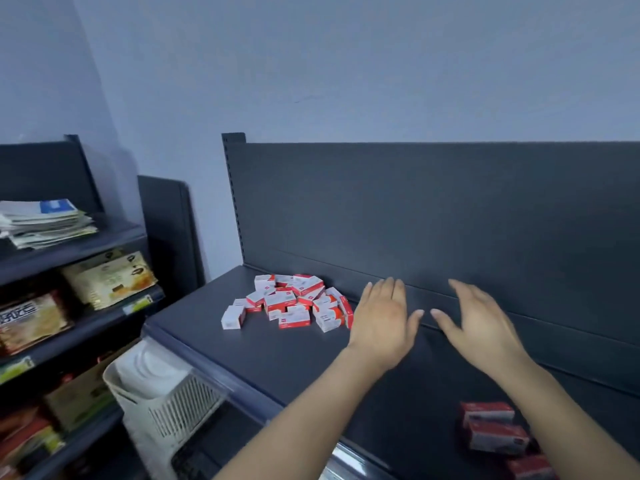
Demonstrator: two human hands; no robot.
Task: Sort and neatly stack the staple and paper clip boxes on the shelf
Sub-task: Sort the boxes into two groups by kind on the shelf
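Our left hand (381,322) and right hand (479,320) hover spread wide and empty above the dark grey metal shelf (277,358). A jumbled pile of small red-and-white cardboard boxes (294,301) lies just beside our left hand; a few darker red boxes (495,429) sit near our right forearm.

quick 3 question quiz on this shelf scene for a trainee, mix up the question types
1. True or false: the left hand and the right hand are both open and hold nothing.
2. Where does the jumbled pile of small red and white cardboard boxes lie on the dark grey metal shelf? A) left end, near the back panel B) right front corner C) under the right hand
3. Fill in: the darker red boxes near the right forearm sit at the shelf's ____ edge.

Key: 1 true; 2 A; 3 front
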